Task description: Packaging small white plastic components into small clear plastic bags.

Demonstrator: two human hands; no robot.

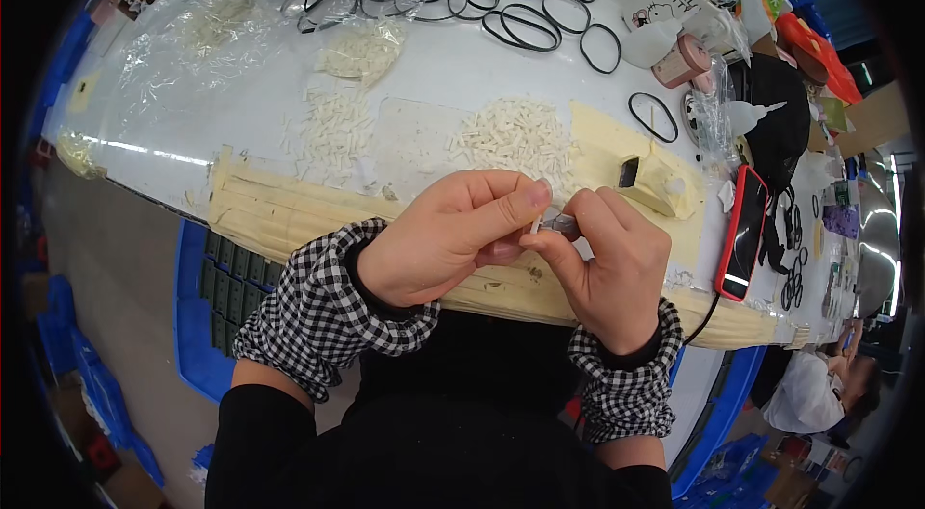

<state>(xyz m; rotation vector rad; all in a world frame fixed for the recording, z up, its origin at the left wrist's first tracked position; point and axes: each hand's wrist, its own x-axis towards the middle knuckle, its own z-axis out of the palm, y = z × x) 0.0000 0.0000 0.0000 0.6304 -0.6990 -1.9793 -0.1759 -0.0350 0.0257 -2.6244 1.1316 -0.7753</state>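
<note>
A clear plastic bag (393,31) holds pale pieces (356,54) beyond two heaps of short white tubes (513,133); a blue crate (189,340) below the near edge of the bench (453,66) holds dark rectangular parts (229,286). Over that taped edge, the left hand (453,228) pinches a small white piece (536,220); the right hand (617,263) curls beside it, its grip unclear. White benchtop shows between heaps and black rings (521,26).

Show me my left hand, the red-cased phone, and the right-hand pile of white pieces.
Left hand (434,237), head view: thumb side.
Red-cased phone (743,234), head view: screen.
Right-hand pile of white pieces (515,135), head view: middle.
</note>
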